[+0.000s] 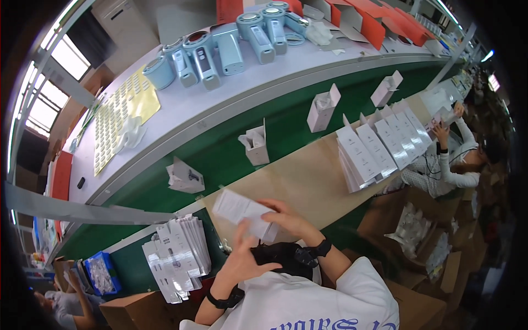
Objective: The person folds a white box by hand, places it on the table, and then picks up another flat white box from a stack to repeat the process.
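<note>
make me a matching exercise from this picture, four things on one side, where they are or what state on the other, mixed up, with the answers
Things
1. white carton
2. blue bin
3. light-blue devices
4. yellow sheet

Places and states
A. dotted with rows of small pieces
B. at the right hand
C. low on the left, filled with pale pieces
D. grouped on the pale worktop

Pairs: 1-B, 2-C, 3-D, 4-A

We see bright light over the tabletop (187,104), with windows (71,56) glaring white at left and a tube light (488,55) shining at right. Glare streaks the stacked white cartons (173,258), the left hand (242,259) blurs slightly, and our fisheye view bends edges toward dark corners.
</note>
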{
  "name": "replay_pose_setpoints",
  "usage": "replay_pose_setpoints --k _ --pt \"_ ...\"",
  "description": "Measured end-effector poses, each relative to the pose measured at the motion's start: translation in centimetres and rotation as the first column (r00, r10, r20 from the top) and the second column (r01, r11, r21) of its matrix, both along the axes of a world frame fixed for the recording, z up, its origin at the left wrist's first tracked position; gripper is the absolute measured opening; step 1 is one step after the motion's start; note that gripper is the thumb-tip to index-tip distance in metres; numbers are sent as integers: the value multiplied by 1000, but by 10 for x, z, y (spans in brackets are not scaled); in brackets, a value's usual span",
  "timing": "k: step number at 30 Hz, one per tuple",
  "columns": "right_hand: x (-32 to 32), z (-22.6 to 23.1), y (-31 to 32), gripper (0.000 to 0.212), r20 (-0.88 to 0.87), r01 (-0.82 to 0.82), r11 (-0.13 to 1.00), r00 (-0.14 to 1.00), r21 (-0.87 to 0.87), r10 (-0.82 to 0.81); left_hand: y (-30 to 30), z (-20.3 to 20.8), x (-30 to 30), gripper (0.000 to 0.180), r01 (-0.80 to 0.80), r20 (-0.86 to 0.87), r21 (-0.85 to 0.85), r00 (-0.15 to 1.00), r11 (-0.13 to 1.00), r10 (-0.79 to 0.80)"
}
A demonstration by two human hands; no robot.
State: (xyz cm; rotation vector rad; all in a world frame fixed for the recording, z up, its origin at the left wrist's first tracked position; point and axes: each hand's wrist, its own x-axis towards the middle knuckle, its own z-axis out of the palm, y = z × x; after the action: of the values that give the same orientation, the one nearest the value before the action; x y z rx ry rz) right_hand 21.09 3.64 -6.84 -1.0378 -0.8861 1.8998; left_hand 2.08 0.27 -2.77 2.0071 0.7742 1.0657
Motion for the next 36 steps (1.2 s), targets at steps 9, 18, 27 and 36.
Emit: replay_pose_setpoints --k 9,18,27,36 --pt "151 -128 -50 72 882 -85 947 -347 310 -320 30 -145 -249 100 -948 -887 -110 229 299 402" --pt "120 -119 -19 71 863 256 947 -504 194 -40 30 -137 -237 110 -976 -889 -9 106 215 446" --pt "-1 -35 10 47 650 -50 868 684 494 -331 21 -85 -199 105 -928 -862 65 133 367 488" --pt "-55 8 36 38 -157 -359 932 919 52 362 8 29 -86 101 -290 -695 81 669 954 263"
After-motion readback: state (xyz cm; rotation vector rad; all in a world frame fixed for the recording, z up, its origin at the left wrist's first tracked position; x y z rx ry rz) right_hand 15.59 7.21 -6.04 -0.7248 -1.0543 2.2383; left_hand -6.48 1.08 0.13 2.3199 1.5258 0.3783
